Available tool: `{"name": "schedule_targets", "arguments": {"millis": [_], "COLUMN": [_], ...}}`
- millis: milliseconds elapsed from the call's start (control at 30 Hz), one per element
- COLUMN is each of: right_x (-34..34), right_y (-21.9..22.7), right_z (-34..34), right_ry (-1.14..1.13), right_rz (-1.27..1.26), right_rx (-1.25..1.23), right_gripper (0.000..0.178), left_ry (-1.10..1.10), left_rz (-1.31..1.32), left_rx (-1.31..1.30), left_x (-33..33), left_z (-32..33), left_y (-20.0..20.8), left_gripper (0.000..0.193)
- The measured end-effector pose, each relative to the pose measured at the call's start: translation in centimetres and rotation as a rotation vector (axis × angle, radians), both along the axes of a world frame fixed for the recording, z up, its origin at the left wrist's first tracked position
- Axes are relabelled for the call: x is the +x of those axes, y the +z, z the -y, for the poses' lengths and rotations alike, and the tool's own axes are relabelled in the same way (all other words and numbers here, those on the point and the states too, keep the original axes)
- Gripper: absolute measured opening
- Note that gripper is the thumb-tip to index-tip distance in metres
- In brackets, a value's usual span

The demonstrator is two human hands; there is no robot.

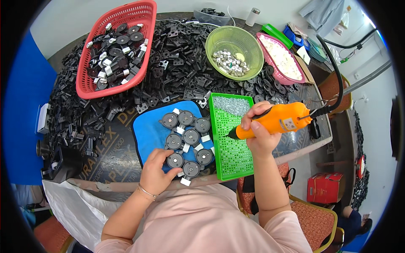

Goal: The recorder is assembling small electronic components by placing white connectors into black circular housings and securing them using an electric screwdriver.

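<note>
My right hand (261,130) is wrapped around an orange electric screwdriver (283,119), whose black nose points left over a green perforated tray (232,168). Small silvery screws (232,105) are heaped in the tray's far end, and others stand in its holes. On a blue cloth (147,126) lie several round black wheel-like parts (191,136) with white tabs. With thumb and fingers, my left hand (156,172) grips the edges of the one at the near left, a round black part (175,160). The screwdriver is apart from these parts.
Loose black parts (177,71) cover the table's far side. A red basket (86,80) holds black and white pieces. Beyond the tray stand a green colander (211,46) with metal pieces and a pink basket (291,80) of white pieces. A black cable (337,80) runs up from the screwdriver.
</note>
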State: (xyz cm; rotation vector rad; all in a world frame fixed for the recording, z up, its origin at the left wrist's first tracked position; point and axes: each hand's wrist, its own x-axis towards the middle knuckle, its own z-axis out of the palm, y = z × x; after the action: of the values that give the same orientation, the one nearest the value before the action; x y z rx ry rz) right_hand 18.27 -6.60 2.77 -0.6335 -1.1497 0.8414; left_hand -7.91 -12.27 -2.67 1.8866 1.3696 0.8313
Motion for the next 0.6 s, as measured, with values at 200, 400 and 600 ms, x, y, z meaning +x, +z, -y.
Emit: {"name": "schedule_targets", "arguments": {"millis": [200, 400, 600], "right_x": [-0.19, 0.09, 0.07], "right_y": [0.16, 0.16, 0.04], "right_z": [0.04, 0.13, 0.19], "right_ry": [0.000, 0.001, 0.009], "right_rz": [0.016, 0.001, -0.023], "right_rx": [-0.001, -0.003, -0.011], "right_gripper": [0.025, 0.024, 0.024], "left_ry": [-0.008, -0.006, -0.010], "left_rz": [0.015, 0.025, 0.020], "left_rx": [0.009, 0.006, 0.017], "left_x": [-0.08, -0.12, -0.08], "left_z": [-0.05, 0.00, -0.05], "left_y": [-0.12, -0.27, -0.26], "left_gripper": [0.049, 0.049, 0.049]}}
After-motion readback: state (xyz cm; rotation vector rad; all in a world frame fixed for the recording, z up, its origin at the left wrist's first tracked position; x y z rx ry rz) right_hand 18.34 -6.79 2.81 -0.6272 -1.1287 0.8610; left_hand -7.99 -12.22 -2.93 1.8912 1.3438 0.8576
